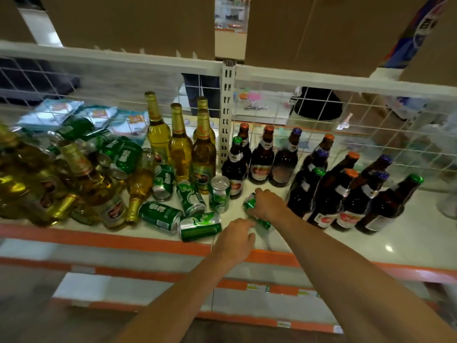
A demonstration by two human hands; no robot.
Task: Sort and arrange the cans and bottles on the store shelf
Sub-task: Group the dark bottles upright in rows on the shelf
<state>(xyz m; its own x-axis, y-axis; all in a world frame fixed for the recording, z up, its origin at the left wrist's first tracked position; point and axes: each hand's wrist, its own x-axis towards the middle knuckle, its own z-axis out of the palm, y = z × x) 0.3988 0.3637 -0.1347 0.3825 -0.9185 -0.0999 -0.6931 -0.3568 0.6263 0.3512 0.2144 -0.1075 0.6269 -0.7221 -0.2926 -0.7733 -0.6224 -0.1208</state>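
Observation:
My right hand (268, 204) grips a green can (250, 203) that lies slanted on the white shelf (408, 236), just in front of the dark brown bottles (262, 157). My left hand (237, 237) rests at the shelf's front edge, its bent fingertips next to the near end of that can, holding nothing that I can see. One green can (219, 194) stands upright to the left. Several more green cans (160, 216) lie loose beside it. Tall yellow bottles (181, 147) stand behind them.
A heap of fallen yellow bottles and cans (37, 181) fills the shelf's left end. More dark bottles (346, 194) stand in rows on the right. A wire mesh back (371, 125) and a slotted post (227, 107) close the rear. The orange front lip (123, 240) runs below.

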